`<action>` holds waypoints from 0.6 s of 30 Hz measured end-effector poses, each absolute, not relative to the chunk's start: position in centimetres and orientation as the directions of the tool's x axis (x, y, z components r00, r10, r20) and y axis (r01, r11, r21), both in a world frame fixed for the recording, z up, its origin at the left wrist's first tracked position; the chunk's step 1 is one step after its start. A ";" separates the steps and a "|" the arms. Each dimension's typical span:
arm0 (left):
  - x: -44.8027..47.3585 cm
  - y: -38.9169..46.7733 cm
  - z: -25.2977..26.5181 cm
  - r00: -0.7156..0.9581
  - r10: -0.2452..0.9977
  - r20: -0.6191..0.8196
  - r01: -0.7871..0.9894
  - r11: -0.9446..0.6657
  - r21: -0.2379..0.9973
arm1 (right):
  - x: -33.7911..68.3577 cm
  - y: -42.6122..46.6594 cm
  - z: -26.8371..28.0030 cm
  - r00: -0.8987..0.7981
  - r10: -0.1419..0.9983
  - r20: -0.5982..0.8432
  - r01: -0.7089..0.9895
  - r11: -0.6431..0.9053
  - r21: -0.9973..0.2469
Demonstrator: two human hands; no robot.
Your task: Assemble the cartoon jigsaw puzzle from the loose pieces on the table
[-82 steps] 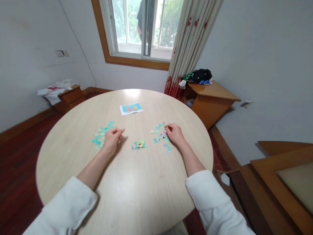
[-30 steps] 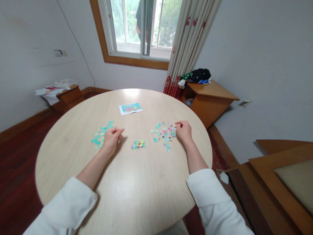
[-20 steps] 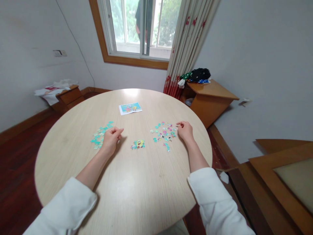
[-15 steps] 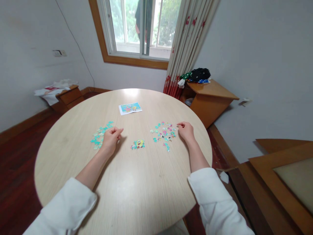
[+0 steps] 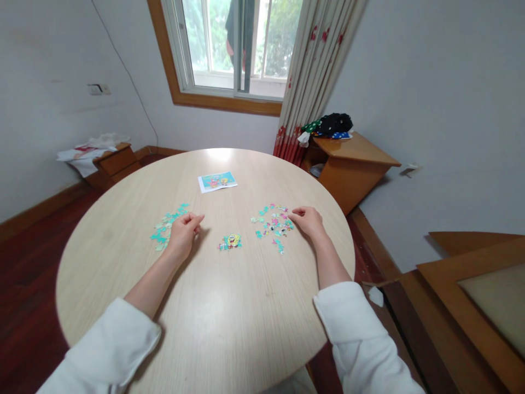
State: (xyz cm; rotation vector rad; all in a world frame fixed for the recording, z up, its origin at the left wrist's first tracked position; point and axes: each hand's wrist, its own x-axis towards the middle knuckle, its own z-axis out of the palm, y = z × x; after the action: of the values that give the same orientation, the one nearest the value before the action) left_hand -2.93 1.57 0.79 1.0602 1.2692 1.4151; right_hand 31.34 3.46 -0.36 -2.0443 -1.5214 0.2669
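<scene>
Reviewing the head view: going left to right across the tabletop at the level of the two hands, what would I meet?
Loose teal and pale-green puzzle pieces → left hand → joined puzzle section with a yellow figure → scattered multicoloured puzzle pieces → right hand.
</scene>
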 end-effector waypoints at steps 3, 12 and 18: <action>-2.9 1.5 0.9 -0.191 0.981 0.029 -0.098 -0.049 0.994 | 31.4 3.6 -0.4 0.359 0.918 0.169 0.809 -0.216 -0.546; -2.7 1.5 1.1 -0.201 0.979 0.020 -0.121 -0.045 0.992 | 31.7 3.7 -0.7 0.370 0.913 0.170 0.808 -0.225 -0.545; -2.7 1.6 0.9 -0.201 0.979 0.020 -0.100 -0.041 0.994 | 31.7 3.8 -0.8 0.367 0.913 0.179 0.803 -0.214 -0.556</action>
State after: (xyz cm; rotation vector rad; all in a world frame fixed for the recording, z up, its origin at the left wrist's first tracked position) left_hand -2.68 1.59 0.86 1.0522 1.2607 1.4260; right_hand 31.66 3.85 -0.83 -2.0613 -1.4781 0.2506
